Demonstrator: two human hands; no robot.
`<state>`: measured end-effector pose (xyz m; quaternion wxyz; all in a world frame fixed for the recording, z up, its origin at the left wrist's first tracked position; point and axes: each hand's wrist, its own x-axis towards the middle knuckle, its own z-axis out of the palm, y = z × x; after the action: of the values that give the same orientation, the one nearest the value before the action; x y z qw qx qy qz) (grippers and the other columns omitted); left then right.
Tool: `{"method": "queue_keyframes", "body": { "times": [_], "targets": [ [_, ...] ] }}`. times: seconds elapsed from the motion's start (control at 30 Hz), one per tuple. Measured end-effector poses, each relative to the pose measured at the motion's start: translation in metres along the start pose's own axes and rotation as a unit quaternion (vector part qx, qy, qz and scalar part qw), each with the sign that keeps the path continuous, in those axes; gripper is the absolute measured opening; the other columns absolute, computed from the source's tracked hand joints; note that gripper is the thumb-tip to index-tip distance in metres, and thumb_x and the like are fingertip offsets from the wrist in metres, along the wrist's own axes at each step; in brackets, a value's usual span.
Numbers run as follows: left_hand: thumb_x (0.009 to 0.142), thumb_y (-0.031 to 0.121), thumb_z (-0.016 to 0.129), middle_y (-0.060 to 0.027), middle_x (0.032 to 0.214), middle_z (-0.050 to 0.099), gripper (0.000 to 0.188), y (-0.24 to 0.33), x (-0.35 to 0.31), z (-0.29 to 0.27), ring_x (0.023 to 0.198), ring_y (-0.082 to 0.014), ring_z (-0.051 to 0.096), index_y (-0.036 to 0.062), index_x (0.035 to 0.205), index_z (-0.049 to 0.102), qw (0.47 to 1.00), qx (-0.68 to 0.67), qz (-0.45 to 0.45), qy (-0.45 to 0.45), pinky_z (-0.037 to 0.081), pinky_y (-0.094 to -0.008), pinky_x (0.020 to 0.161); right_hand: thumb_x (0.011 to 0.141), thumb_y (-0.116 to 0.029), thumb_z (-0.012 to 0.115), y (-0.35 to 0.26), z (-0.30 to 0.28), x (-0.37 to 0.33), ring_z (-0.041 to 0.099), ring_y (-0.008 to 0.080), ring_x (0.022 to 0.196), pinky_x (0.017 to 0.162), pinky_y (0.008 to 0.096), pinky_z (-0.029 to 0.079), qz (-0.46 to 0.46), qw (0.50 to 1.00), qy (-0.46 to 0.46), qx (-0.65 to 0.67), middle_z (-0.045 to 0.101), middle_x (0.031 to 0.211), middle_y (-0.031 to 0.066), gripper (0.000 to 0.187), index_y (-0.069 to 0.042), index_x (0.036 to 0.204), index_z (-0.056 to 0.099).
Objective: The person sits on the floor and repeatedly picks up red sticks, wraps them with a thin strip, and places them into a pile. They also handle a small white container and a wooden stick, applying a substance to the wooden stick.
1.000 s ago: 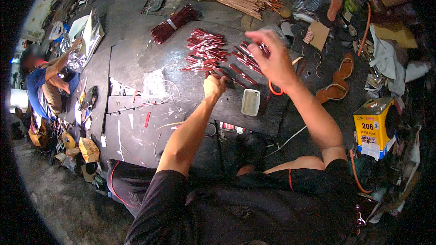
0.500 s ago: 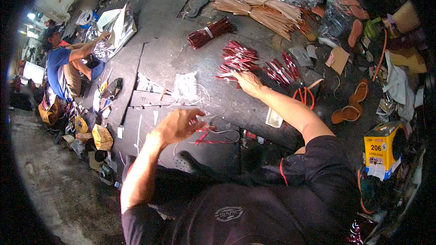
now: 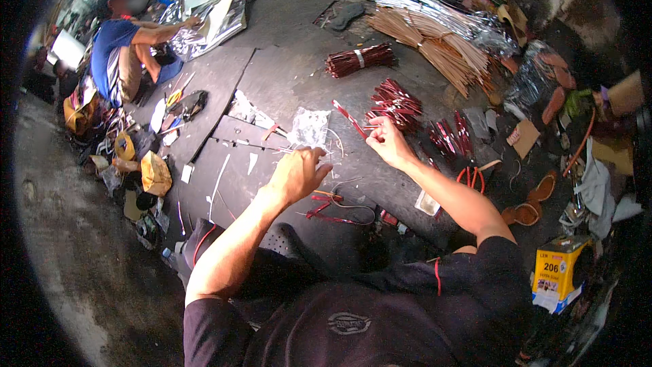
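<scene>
Between the thumb and fingers of my right hand [image 3: 388, 143] is a narrow dark red strip [image 3: 348, 118], its free end pointing up and left. That hand is just in front of a loose pile of similar red strips [image 3: 395, 103]. My left hand [image 3: 297, 175] is over the mat, thumb and fingers apart, with nothing visible in it. Just beyond its fingertips lie crumpled clear plastic [image 3: 309, 126] and thin white strips. Below and between my hands, a few red pieces [image 3: 320, 214] lie by a pale cord loop. A smaller group of red strips [image 3: 451, 137] is right of the pile.
A tied dark red bundle [image 3: 360, 60] and a large tan bundle [image 3: 428, 51] lie farther back. Red-handled scissors [image 3: 481, 180], brown sole-shaped pieces [image 3: 526, 212] and a yellow box [image 3: 560, 272] are on the right. At the far left, another person [image 3: 119, 54] sits handling silvery sheets.
My right hand has drawn back from the red pile with a strip in it. My left hand has moved forward toward the clear plastic. The whole view has shifted.
</scene>
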<state>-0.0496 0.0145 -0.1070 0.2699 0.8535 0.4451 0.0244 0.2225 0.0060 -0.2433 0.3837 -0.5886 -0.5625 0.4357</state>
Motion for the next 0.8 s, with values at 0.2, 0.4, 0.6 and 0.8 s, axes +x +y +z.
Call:
{"method": "queue_keyframes", "body": {
  "times": [0.2, 0.4, 0.6, 0.8],
  "targets": [
    [0.097, 0.034, 0.061, -0.0176, 0.112, 0.068, 0.048, 0.013, 0.018, -0.017, 0.101, -0.0254, 0.068, -0.0033, 0.127, 0.057, 0.912, -0.387, -0.095, 0.1, 0.053, -0.0365, 0.088, 0.088, -0.009, 0.069, -0.115, 0.003, -0.034, 0.06, 0.0124, 0.087, 0.079, 0.0283, 0.049, 0.006, 0.977, -0.072, 0.2, 0.061, 0.095, 0.0036, 0.042, -0.004, 0.124, 0.048],
    [0.098, 0.027, 0.062, -0.0086, 0.102, 0.069, 0.031, 0.038, 0.029, -0.016, 0.093, -0.0159, 0.067, -0.0001, 0.112, 0.063, 0.843, -0.517, -0.096, 0.114, 0.054, -0.0302, 0.082, 0.089, -0.009, 0.069, -0.126, 0.004, -0.062, 0.06, 0.0117, 0.089, 0.08, 0.0289, 0.049, -0.018, 0.977, -0.04, 0.208, 0.06, 0.093, 0.0018, 0.04, -0.005, 0.124, 0.049],
    [0.098, 0.023, 0.062, -0.0042, 0.088, 0.07, 0.027, 0.062, 0.033, -0.013, 0.08, -0.0107, 0.065, -0.0012, 0.109, 0.069, 0.874, -0.467, -0.043, 0.123, 0.052, -0.0263, 0.077, 0.088, -0.014, 0.071, -0.123, -0.044, -0.087, 0.063, 0.0138, 0.09, 0.086, 0.032, 0.051, -0.064, 0.991, -0.018, 0.116, 0.065, 0.096, 0.0056, 0.047, -0.005, 0.129, 0.049],
    [0.099, 0.023, 0.06, -0.005, 0.096, 0.07, 0.027, 0.086, 0.016, -0.026, 0.086, -0.0107, 0.065, -0.0002, 0.112, 0.067, 0.889, -0.448, -0.006, 0.088, 0.052, -0.0263, 0.082, 0.084, -0.026, 0.075, -0.016, -0.115, -0.159, 0.064, 0.0281, 0.094, 0.083, 0.038, 0.049, -0.059, 0.966, 0.134, -0.214, 0.067, 0.1, 0.0112, 0.033, -0.004, 0.106, 0.065]
  ]
}}
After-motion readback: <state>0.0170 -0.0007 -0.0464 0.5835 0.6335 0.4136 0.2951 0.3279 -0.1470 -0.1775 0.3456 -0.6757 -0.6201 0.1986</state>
